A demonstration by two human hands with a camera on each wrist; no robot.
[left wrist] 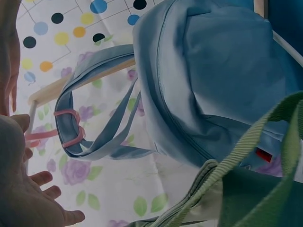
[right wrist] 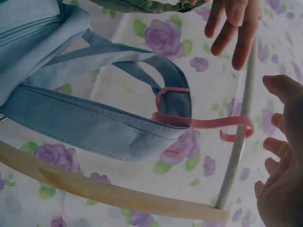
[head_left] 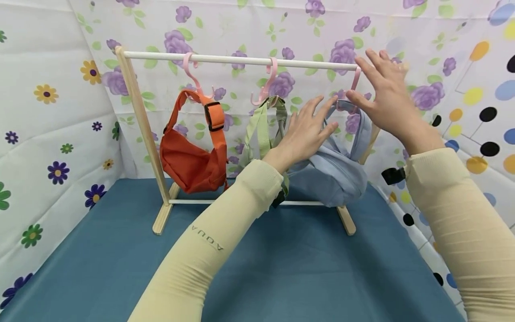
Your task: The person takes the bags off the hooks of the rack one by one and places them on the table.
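A light blue bag (head_left: 334, 174) hangs by its strap from a pink hook (head_left: 356, 80) near the right end of the rack's white rail (head_left: 241, 60). My right hand (head_left: 388, 91) is beside that hook at the rail's end, fingers spread and holding nothing. My left hand (head_left: 307, 129), fingers extended, is in front of the blue bag's left side and the green bag's straps (head_left: 261, 129). In the right wrist view the blue strap (right wrist: 109, 123) loops over the pink hook (right wrist: 213, 123), with fingers of both hands apart from it. The green bag is mostly hidden behind my left arm.
An orange bag (head_left: 193, 156) hangs from another pink hook (head_left: 193, 76) on the left. The wooden rack's left post (head_left: 142, 125) and feet stand on a blue-covered table (head_left: 281, 268). Patterned cloth (head_left: 48, 89) walls enclose the left, back and right sides.
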